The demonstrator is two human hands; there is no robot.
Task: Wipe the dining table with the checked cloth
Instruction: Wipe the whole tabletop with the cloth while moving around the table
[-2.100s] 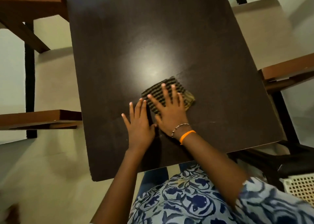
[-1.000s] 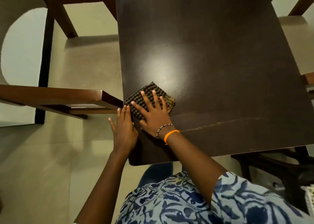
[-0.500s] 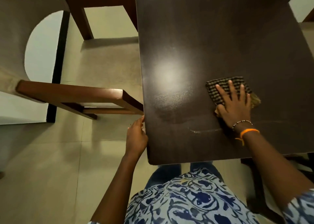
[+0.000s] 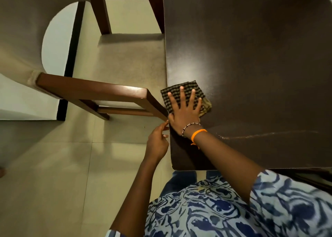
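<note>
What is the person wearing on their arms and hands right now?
The right hand has two bands at its wrist: a thin beaded bracelet and an orange thread band with a loose tail. A short sleeve in pale blue with a dark blue swirling print covers the right upper arm. The left hand and its forearm are bare, with no jewellery visible.

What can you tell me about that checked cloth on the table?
The checked cloth is a small folded square of woven fabric, dark with pale checks, an olive edge showing at its right. It lies flat at the left edge of the dark table, one corner just over it. The right hand presses on it with spread fingers.
</note>
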